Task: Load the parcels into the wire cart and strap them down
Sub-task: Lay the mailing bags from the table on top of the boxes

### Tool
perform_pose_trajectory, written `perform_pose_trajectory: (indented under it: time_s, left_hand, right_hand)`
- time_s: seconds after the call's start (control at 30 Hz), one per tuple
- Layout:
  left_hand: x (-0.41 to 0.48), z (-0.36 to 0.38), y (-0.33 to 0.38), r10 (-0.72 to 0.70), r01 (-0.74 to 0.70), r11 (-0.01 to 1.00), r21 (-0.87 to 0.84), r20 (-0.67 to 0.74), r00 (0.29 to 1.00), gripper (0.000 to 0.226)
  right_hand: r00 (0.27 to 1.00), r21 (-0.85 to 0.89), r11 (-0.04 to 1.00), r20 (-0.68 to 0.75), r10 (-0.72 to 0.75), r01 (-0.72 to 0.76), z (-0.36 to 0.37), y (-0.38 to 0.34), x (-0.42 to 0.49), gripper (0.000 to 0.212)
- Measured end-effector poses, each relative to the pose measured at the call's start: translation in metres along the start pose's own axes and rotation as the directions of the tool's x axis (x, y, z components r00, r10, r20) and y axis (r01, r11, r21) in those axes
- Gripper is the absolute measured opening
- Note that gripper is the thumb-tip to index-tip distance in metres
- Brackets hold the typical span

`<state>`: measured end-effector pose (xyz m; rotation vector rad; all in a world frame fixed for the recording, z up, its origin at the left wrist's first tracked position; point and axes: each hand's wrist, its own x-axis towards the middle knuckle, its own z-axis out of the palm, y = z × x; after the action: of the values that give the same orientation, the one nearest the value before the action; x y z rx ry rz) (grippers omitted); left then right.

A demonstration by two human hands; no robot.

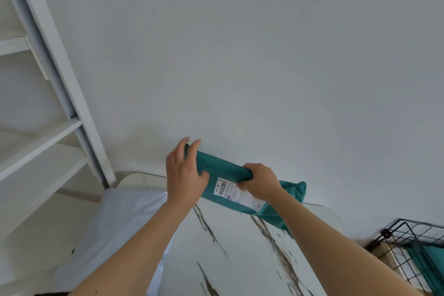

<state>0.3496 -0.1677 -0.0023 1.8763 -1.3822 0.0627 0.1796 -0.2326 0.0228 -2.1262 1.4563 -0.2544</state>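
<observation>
1. At the far left a white shelf unit stands against the wall.
2. Beside its foot, something pale and smooth lies along the left edge of the bench, whose white top has dark veins. I cannot tell what it is.
3. My left hand grips the left end of the teal parcel, with the fingers wrapped over its far edge and the thumb on the near face.
4. I hold the parcel in the air over the far edge of the bench, tilted down to the right. Its white label with a barcode faces me.
5. My right hand clamps the parcel near its middle, fingers curled over the top edge beside the label. The loose right end hangs beyond my wrist.
6. At the lower right stands the black wire cart, well apart from the parcel, with something teal inside it.
</observation>
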Motion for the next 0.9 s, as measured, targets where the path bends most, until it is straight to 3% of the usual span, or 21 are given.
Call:
perform_pose_trajectory:
  time_s: [0.07,0.1,0.17,0.23,0.27,0.3,0.37,0.53,0.67,0.9]
  left_hand:
    - [-0.009,0.005,0.003,-0.218,0.204,0.958,-0.201,-0.046,0.975,0.076]
    - [-0.011,0.009,0.006,-0.330,0.317,0.900,-0.300,0.007,0.944,0.078]
    - [-0.015,0.017,0.009,-0.489,0.552,0.694,-0.462,0.259,0.833,0.077]
    - [-0.021,0.028,0.007,-0.497,0.775,0.411,-0.480,0.595,0.632,0.069]
    - [-0.026,0.035,0.005,-0.461,0.847,0.326,-0.421,0.711,0.531,0.064]
    - [-0.031,0.043,0.003,-0.428,0.885,0.299,-0.358,0.778,0.460,0.061]
    - [-0.042,0.056,0.002,-0.397,0.909,0.309,-0.280,0.831,0.390,0.051]
    - [-0.064,0.074,0.016,-0.316,0.907,0.324,-0.268,0.873,0.371,0.030]
    - [-0.075,0.081,0.038,-0.355,0.869,0.383,-0.312,0.819,0.450,0.033]
    - [-0.090,0.083,0.085,-0.254,0.738,0.560,-0.377,0.770,0.585,0.022]
  right_hand:
    - [0.992,0.282,0.951,0.037,0.123,-0.129,-0.001,0.015,-0.005,0.016]
    - [0.980,0.427,0.883,0.069,0.185,-0.196,-0.002,0.020,-0.008,0.019]
    - [0.952,0.633,0.716,0.123,0.280,-0.293,0.000,0.030,-0.015,0.024]
    - [0.931,0.728,0.598,0.158,0.330,-0.335,0.003,0.036,-0.021,0.027]
    - [0.923,0.747,0.567,0.164,0.347,-0.346,0.005,0.040,-0.024,0.026]
    - [0.918,0.758,0.548,0.167,0.360,-0.353,0.006,0.043,-0.027,0.024]
    - [0.911,0.784,0.508,0.171,0.376,-0.357,0.009,0.051,-0.034,0.022]
    - [0.896,0.818,0.452,0.162,0.414,-0.356,0.012,0.075,-0.058,0.019]
    - [0.886,0.781,0.502,0.137,0.444,-0.372,0.006,0.105,-0.080,0.037]
    - [0.894,0.649,0.659,0.078,0.441,-0.381,-0.016,0.149,-0.124,0.055]
